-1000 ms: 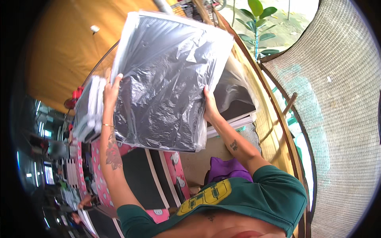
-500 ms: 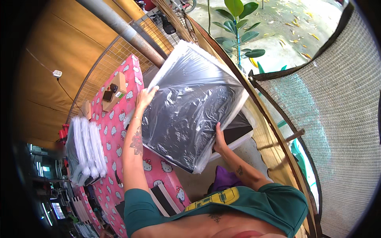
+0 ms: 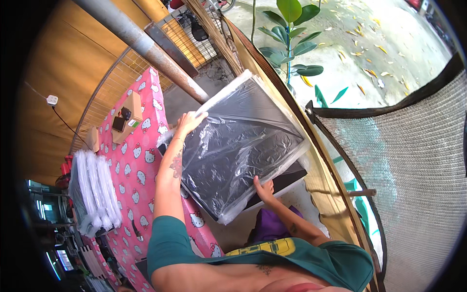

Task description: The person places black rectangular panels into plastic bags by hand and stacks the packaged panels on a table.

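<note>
A flat black rectangular panel (image 3: pixel 243 141) wrapped in clear plastic film lies tilted between my two hands. My left hand (image 3: pixel 188 122) is closed on its upper left edge, with the thumb over the film. At the near right edge, my right hand (image 3: pixel 264 189) grips the panel's side, thumb on top and fingers partly hidden beneath. Loose film bunches along the panel's far and right edges. Under it, another dark panel with a pale edge (image 3: pixel 292 178) shows at the right.
A table with a pink patterned cover (image 3: pixel 127 170) runs along the left, bearing a stack of plastic-wrapped bundles (image 3: pixel 95 190) and a cardboard box (image 3: pixel 127 117) with small black items. A rusty metal pole (image 3: pixel 146 46) slants behind. Mesh netting (image 3: pixel 408 160) bounds the right; purple fabric (image 3: pixel 272 225) lies below.
The wrapped panel has come down and slightly nearer, with both hands still on it. My right hand now sits lower and a little left on its edge. The view has shifted.
</note>
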Tool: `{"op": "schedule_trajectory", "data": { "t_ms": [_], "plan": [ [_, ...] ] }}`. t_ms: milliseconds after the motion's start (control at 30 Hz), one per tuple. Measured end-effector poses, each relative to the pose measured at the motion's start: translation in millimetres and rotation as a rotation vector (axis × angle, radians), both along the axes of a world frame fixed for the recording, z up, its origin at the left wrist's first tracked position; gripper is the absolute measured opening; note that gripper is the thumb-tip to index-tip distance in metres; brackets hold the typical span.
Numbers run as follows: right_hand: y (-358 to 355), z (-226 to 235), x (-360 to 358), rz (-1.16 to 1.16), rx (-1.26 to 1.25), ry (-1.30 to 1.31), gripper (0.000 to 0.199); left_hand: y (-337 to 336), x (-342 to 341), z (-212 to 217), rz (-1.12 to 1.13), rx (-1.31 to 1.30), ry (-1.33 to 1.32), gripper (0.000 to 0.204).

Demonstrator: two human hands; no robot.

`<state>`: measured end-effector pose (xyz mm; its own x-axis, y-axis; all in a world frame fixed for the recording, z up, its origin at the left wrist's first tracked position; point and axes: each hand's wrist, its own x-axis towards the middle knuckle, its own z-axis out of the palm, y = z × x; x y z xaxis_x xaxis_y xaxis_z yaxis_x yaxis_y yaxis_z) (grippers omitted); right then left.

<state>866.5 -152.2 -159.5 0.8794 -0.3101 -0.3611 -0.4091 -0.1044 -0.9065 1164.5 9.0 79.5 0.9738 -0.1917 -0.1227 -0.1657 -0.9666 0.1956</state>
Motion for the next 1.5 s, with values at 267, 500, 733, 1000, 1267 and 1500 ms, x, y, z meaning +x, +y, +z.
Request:
{"op": "schedule_trajectory", "data": {
  "t_ms": [267,500,733,1000,1267,1500],
  "plan": [
    [-3,-1,10,-0.031,-0.12,0.172,0.099,11,44,-77,-0.012,-0.132,0.095,0.066],
    [8,1,11,-0.078,-0.229,0.203,0.092,5,60,-113,0.055,-0.128,0.149,0.083],
    [13,2,14,-0.129,-0.232,0.194,0.085,3,-31,-141,0.225,-0.539,-0.727,0.054],
    [13,-8,13,-0.128,-0.309,0.195,0.088,44,-287,-200,0.976,-0.75,-0.119,0.085],
    [11,-7,10,-0.063,-0.459,0.141,0.089,89,-290,-220,0.805,-1.26,0.258,0.061],
    [-24,-1,-27,0.352,-0.829,-0.153,0.074,115,-281,-243,0.825,-1.094,0.201,0.073]
  ]
}}
